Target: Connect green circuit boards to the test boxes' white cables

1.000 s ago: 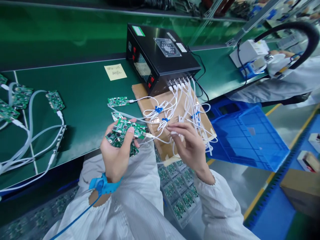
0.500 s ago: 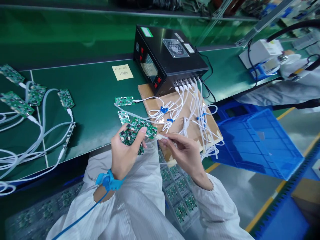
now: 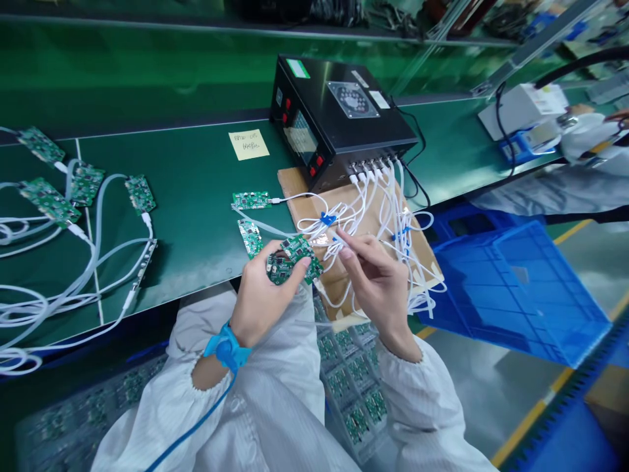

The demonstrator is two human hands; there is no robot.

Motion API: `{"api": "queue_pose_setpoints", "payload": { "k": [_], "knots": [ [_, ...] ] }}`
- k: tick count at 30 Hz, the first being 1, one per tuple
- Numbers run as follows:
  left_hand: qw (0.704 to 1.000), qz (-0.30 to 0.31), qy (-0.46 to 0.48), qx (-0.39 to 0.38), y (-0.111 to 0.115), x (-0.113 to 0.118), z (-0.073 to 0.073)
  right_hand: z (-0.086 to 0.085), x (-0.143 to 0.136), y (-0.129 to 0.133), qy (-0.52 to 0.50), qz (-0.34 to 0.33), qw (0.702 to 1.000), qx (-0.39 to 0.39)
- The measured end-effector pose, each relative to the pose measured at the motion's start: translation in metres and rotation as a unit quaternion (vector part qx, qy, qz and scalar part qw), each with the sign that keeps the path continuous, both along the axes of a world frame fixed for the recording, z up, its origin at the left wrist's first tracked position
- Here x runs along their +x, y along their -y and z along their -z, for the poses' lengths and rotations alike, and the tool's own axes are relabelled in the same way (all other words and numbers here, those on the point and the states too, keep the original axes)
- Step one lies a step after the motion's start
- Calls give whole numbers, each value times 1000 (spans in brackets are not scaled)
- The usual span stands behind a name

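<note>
My left hand (image 3: 260, 295) grips a small stack of green circuit boards (image 3: 293, 259) at the bench's front edge; a blue wrist strap (image 3: 227, 347) is on that wrist. My right hand (image 3: 376, 278) pinches a white cable (image 3: 339, 239) just right of the boards, amid a tangle of white cables (image 3: 378, 216) lying on a cardboard sheet (image 3: 304, 200). These cables run to ports on a black test box (image 3: 344, 118). Two more boards (image 3: 250, 200) (image 3: 250, 236) lie on the green mat, cabled.
Several cabled boards (image 3: 86, 183) and grey-white cables (image 3: 59, 288) lie at the left. A yellow note (image 3: 248, 144) sits by the box. A tray of boards (image 3: 354, 373) rests on my lap. A blue crate (image 3: 515, 288) stands to the right; another person's sleeve (image 3: 555, 190) beyond.
My right hand rose from the board's edge to a cable by the blue tie. My left hand turned the boards and shifted slightly right.
</note>
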State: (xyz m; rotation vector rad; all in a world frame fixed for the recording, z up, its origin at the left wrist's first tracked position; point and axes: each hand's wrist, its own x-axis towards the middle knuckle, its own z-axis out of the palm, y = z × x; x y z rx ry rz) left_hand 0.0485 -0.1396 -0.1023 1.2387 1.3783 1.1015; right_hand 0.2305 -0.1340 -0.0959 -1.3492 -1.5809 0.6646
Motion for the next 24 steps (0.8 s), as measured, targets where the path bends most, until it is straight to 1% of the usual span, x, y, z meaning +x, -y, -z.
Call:
{"api": "queue_pose_setpoints", "payload": {
  "k": [4,8,13,18,24],
  "knots": [
    [997,23,-63,37,0,-1,3,-1,-3,2,36,-18,999,21],
    [993,18,-93,64,1,-2,3,-1,-9,3,45,-42,995,76],
    [993,35,-86,69,2,-1,-1,-4,-21,5,103,-24,985,136],
    [992,48,-85,80,3,1,-4,-1,-27,5,137,-46,972,187],
    [989,52,-107,88,3,1,-4,1,-27,6,169,-46,965,194]
  ]
}}
